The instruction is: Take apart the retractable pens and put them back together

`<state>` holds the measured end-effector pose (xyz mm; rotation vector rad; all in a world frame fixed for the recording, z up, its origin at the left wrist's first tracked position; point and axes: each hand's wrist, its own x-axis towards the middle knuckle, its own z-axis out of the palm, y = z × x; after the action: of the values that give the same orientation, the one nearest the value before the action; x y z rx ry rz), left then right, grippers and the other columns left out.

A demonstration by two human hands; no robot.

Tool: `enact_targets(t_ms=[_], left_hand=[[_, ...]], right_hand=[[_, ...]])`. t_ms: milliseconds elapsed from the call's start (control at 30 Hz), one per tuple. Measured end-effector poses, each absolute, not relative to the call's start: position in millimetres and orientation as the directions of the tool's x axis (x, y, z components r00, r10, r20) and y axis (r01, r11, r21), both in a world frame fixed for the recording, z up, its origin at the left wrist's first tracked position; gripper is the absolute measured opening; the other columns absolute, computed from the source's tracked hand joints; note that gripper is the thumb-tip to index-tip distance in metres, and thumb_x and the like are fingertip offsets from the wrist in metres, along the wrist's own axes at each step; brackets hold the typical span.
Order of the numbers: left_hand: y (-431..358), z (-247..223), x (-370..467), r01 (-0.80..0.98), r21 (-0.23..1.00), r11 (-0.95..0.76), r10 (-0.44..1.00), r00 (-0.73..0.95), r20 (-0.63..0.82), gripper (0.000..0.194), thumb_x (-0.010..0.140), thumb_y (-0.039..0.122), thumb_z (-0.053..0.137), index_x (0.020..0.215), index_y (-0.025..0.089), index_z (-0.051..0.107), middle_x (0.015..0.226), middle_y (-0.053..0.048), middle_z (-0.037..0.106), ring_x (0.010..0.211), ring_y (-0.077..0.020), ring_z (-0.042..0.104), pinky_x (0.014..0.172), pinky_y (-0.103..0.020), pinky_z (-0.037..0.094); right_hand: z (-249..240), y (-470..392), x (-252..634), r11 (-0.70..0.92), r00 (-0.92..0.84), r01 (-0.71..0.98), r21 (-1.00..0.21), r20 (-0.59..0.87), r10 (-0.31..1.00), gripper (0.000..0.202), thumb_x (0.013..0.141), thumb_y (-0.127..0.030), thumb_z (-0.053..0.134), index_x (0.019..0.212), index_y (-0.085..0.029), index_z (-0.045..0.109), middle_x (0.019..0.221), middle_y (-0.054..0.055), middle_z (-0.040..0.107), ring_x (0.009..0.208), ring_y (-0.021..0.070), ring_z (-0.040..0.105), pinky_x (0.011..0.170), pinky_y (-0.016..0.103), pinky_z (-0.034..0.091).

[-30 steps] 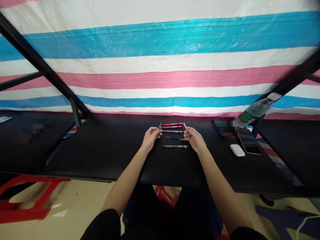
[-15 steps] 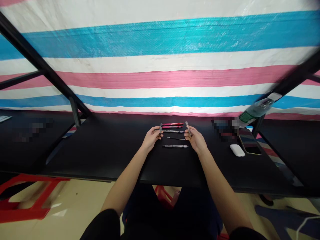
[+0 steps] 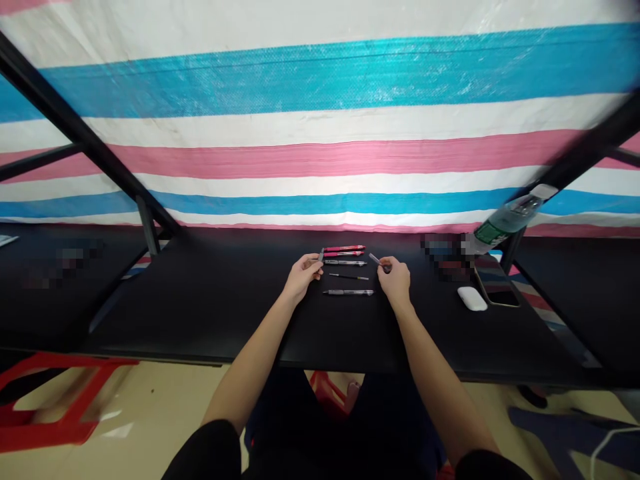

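2 pen halves apart: your left hand [image 3: 301,277] pinches tip piece [image 3: 321,255], right hand [image 3: 396,279] grips barrel [image 3: 375,259], both flanking refill [image 3: 349,277]. Rejoining not done; 4 whole pens lie around refill.

Small grey pen tip [image 3: 321,255] pinched upright; clear pen barrel [image 3: 375,259] held tilted, well apart.

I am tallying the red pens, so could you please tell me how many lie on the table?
2. One red pen lies farthest from the person; the second red pen lies just in front of it, between the two hands. None seem hidden.
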<state>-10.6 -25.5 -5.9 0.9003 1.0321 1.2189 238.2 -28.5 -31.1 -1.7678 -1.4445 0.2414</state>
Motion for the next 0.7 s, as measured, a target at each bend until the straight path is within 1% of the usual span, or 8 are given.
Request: enact_targets(t_ms=[133, 200, 300, 400, 467, 533, 600, 700], left_hand=[[-25, -6, -10, -0.276, 0.952, 0.133, 0.991, 0.053, -0.124, 0.033, 0.067, 0.025, 0.076, 0.094, 0.014, 0.062, 0.078, -0.002, 0.062, 0.063, -0.0100, 0.057, 0.056, -0.023, 0.042], [-25, -6, -10, -0.266, 0.955, 0.130, 0.991, 0.058, -0.118, 0.032, 0.067, 0.025, 0.076, 0.093, 0.014, 0.063, 0.078, -0.002, 0.062, 0.063, -0.0100, 0.057, 0.056, -0.023, 0.041], [-25, -6, -11, -0.262, 0.957, 0.127, 0.992, 0.062, -0.114, 0.031, 0.067, 0.026, 0.075, 0.093, 0.014, 0.063, 0.076, -0.002, 0.062, 0.063, -0.0101, 0.056, 0.055, -0.023, 0.041], [-23, -7, -11, -0.255, 0.959, 0.126, 0.991, 0.075, -0.111, 0.032, 0.067, 0.027, 0.075, 0.093, 0.014, 0.063, 0.074, -0.002, 0.061, 0.061, -0.0103, 0.056, 0.054, -0.023, 0.041], [-22, -8, -12, -0.247, 0.962, 0.121, 0.991, 0.084, -0.104, 0.032, 0.067, 0.027, 0.075, 0.093, 0.013, 0.063, 0.073, -0.002, 0.062, 0.060, -0.0102, 0.056, 0.054, -0.023, 0.041], [-21, -9, -12, -0.235, 0.965, 0.117, 0.991, 0.092, -0.098, 0.031, 0.067, 0.026, 0.075, 0.093, 0.014, 0.063, 0.073, -0.002, 0.062, 0.060, -0.0101, 0.056, 0.054, -0.023, 0.042], [-21, -10, -12, -0.225, 0.968, 0.114, 0.991, 0.097, -0.094, 0.031, 0.068, 0.026, 0.074, 0.094, 0.014, 0.063, 0.075, -0.002, 0.062, 0.061, -0.0101, 0.057, 0.054, -0.023, 0.042], [-21, -9, -12, -0.212, 0.971, 0.114, 0.991, 0.094, -0.096, 0.030, 0.068, 0.024, 0.073, 0.094, 0.013, 0.063, 0.077, -0.002, 0.063, 0.062, -0.0102, 0.057, 0.055, -0.023, 0.042]], right_hand=[[-37, -27, 238, 0.041, 0.263, 0.800, -0.598, 0.412, 0.872, 0.014, 0.076, -0.019, 0.051, 0.081, -0.018, 0.064, 0.083, 0.011, 0.065, 0.082, 0.0264, 0.054, 0.076, 0.038, 0.043], [-39, -27, 238, 0.044, 0.258, 0.813, -0.580, 0.428, 0.866, 0.013, 0.076, -0.019, 0.052, 0.081, -0.018, 0.064, 0.081, 0.011, 0.063, 0.081, 0.0260, 0.053, 0.076, 0.037, 0.043], [-38, -26, 240, 0.048, 0.270, 0.796, -0.603, 0.424, 0.864, 0.013, 0.075, -0.022, 0.056, 0.083, -0.018, 0.065, 0.079, 0.010, 0.061, 0.080, 0.0257, 0.052, 0.076, 0.038, 0.043], [-27, -25, 240, 0.090, 0.299, 0.726, -0.682, 0.431, 0.851, 0.015, 0.076, -0.027, 0.058, 0.083, -0.017, 0.066, 0.079, 0.009, 0.062, 0.076, 0.0236, 0.053, 0.076, 0.039, 0.045], [-7, -30, 235, 0.156, 0.324, 0.630, -0.761, 0.440, 0.837, 0.016, 0.077, -0.030, 0.058, 0.084, -0.017, 0.066, 0.081, 0.008, 0.063, 0.073, 0.0213, 0.054, 0.072, 0.037, 0.046], [27, -47, 226, 0.252, 0.291, 0.458, -0.852, 0.412, 0.863, 0.017, 0.081, -0.033, 0.058, 0.085, -0.018, 0.065, 0.081, 0.006, 0.064, 0.070, 0.0189, 0.056, 0.065, 0.033, 0.046], [73, -76, 212, 0.372, 0.103, 0.235, -0.898, 0.403, 0.909, 0.017, 0.084, -0.036, 0.059, 0.086, -0.020, 0.065, 0.081, 0.004, 0.066, 0.072, 0.0175, 0.059, 0.066, 0.031, 0.048], [144, -133, 192, 0.471, -0.219, -0.068, -0.880, 0.474, 0.853, 0.016, 0.087, -0.036, 0.059, 0.081, -0.023, 0.067, 0.079, 0.002, 0.066, 0.073, 0.0158, 0.061, 0.066, 0.032, 0.050]])
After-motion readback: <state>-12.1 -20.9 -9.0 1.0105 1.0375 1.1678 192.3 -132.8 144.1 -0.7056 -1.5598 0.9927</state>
